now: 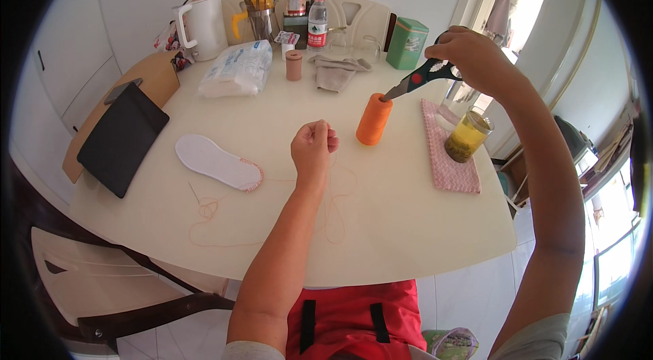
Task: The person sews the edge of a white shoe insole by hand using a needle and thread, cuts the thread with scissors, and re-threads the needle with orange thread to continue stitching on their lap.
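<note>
My right hand [474,59] grips the dark handles of kitchen scissors [418,77] with a red dot at the pivot. Their blade tips point down into the top hole of an upright cone of orange thread [375,123]. Left of the cone, my left hand [314,143] is closed, thumb against the fingers. A thin orange thread [334,197] trails from its underside in loose loops on the table; the pinch itself is partly hidden. A white insole [217,162] lies to the left, orange stitches around its near right end. Below it rests a sewing needle [194,191] beside tangled thread.
On the white table [408,227], a glass of tea [468,135] stands on a folded pink cloth [449,171]. A black tablet-like case [125,140] leans at left. Behind are a white kettle [204,26], plastic package [237,69], pink spool [294,65], grey cloth [336,74], water bottle [317,23] and green tin [407,43].
</note>
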Tool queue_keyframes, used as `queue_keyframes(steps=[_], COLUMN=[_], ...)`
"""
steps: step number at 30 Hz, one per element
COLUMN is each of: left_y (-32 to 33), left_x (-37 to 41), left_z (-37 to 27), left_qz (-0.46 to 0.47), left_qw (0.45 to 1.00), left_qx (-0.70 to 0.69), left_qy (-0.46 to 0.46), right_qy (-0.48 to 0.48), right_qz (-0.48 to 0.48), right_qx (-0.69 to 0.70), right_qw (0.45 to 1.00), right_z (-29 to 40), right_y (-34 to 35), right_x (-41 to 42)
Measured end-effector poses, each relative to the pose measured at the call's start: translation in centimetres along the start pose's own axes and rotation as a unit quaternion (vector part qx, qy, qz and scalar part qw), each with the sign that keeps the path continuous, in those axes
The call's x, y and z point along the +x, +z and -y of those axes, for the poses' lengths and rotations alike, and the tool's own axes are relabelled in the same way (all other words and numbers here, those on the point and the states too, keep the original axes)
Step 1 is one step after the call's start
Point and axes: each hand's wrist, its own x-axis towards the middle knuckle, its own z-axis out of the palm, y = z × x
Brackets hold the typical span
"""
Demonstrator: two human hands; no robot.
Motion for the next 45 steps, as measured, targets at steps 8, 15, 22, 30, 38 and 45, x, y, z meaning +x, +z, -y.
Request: queue_keyframes(steps=[8, 15, 22, 30, 38, 45], left_y=[-0.1, -0.1, 0.1, -0.2, -0.1, 0.0], left_x=[0.0, 0.0, -0.2, 0.1, 0.0, -0.1], left_z=[-0.1, 0.1, -0.3, 0.2, 0.0, 0.0], left_qz=[-0.005, 0.003, -0.006, 0.01, -0.003, -0.003], left_qw=[1.0, 1.0, 1.0, 1.0, 1.0, 1.0], left_qx=[0.007, -0.018, -0.021, -0.014, -0.021, -0.021], left_qy=[0.001, -0.001, -0.002, -0.004, -0.002, -0.003], right_qy=[-0.09, -0.081, -0.064, 0.018, 0.02, 0.037], right_qz=[-0.009, 0.089, 0.101, 0.106, 0.144, 0.138], right_qx=[-0.101, -0.184, -0.155, -0.041, -0.027, 0.021], right_qw=[0.991, 0.976, 0.981, 0.993, 0.989, 0.99], right_z=[1.6, 2.3, 1.3, 0.5, 0.5, 0.4], right_y=[-0.1, 2.4, 2.1, 2.6, 1.4, 1.2], right_x=[4.0, 6.2, 5.6, 5.3, 5.8, 5.7])
